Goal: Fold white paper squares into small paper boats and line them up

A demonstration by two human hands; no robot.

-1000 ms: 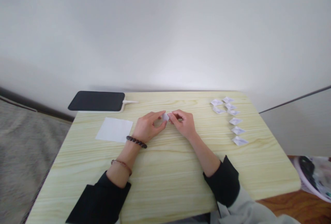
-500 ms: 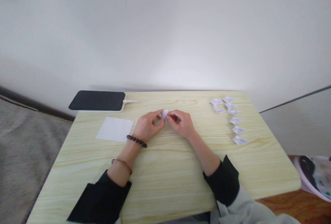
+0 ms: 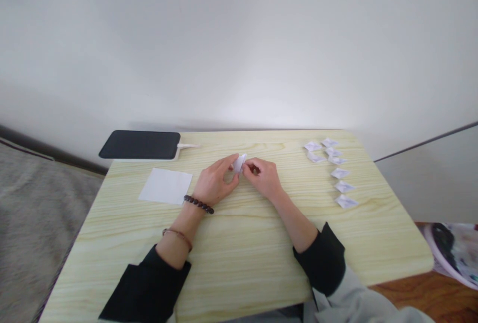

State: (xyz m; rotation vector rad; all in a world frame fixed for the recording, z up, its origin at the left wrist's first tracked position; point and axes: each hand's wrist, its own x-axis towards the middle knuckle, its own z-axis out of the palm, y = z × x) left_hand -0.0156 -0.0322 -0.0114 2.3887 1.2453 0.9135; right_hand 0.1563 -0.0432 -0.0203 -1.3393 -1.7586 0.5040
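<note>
A small piece of folded white paper is held up between my two hands over the middle of the table. My left hand pinches it from the left, thumb below and fingers above. From the right, my right hand has thumb and forefinger closed on its right edge. The fingers partly cover the paper, so its full shape is hidden. Several folded white paper boats stand in a loose group on the right side of the table.
A sheet of white paper lies flat left of my left hand. Behind it, a phone with a white cable plugged in rests by the table's back edge. The wooden table meets a white wall.
The folded paper is tilted more and shows a larger face between my fingers. My left fingers have spread a little, while my right hand has barely shifted.
</note>
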